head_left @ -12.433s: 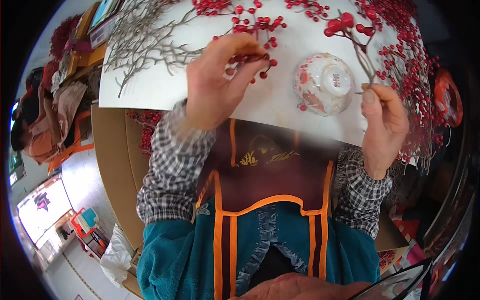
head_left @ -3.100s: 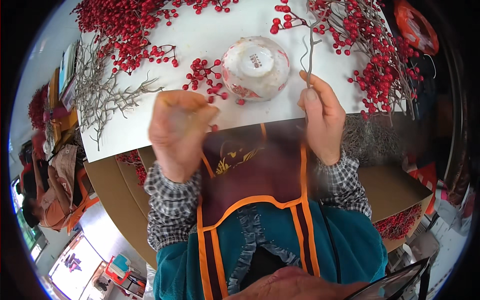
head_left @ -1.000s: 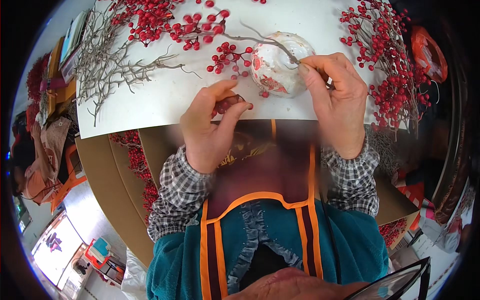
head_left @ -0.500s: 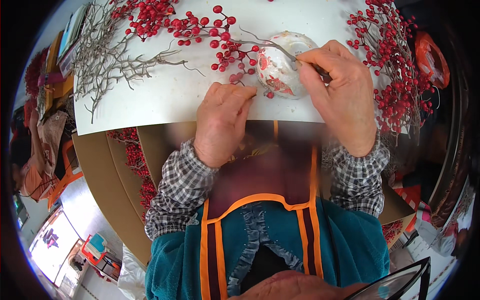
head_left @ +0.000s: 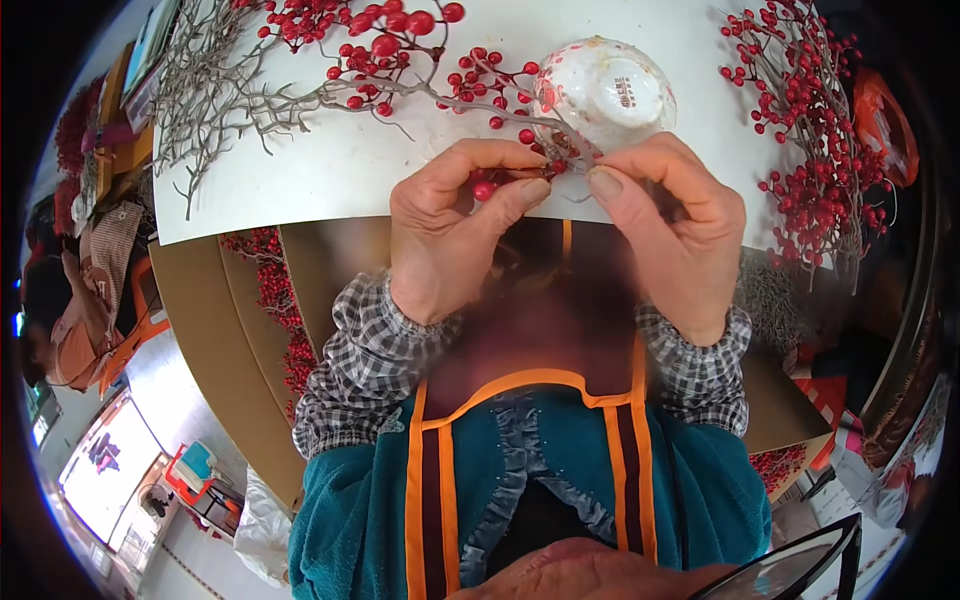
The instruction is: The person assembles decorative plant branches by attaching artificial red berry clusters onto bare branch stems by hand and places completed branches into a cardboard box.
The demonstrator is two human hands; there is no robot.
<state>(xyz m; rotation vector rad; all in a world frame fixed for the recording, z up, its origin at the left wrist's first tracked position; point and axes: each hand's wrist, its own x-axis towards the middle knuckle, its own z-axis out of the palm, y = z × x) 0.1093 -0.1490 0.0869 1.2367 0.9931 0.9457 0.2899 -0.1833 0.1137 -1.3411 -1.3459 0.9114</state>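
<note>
Two hands meet near the table's front edge in the head view. Half a second ago they were farther apart, the right over the upturned patterned bowl (head_left: 606,90); now it has drawn nearer the edge, and the left has risen to meet it. The right hand (head_left: 680,230) pinches the grey stem of a red-berry branch (head_left: 480,106), whose berried end reaches up-left over the white table (head_left: 330,190). The left hand (head_left: 445,225) grips a small berry sprig (head_left: 484,190) between thumb and fingers, partly hidden. Sprig and stem end thus lie close together, which I judge lets both be worked at once; whether they touch, I cannot tell. Grey bare twigs (head_left: 240,115) lie to the left.
</note>
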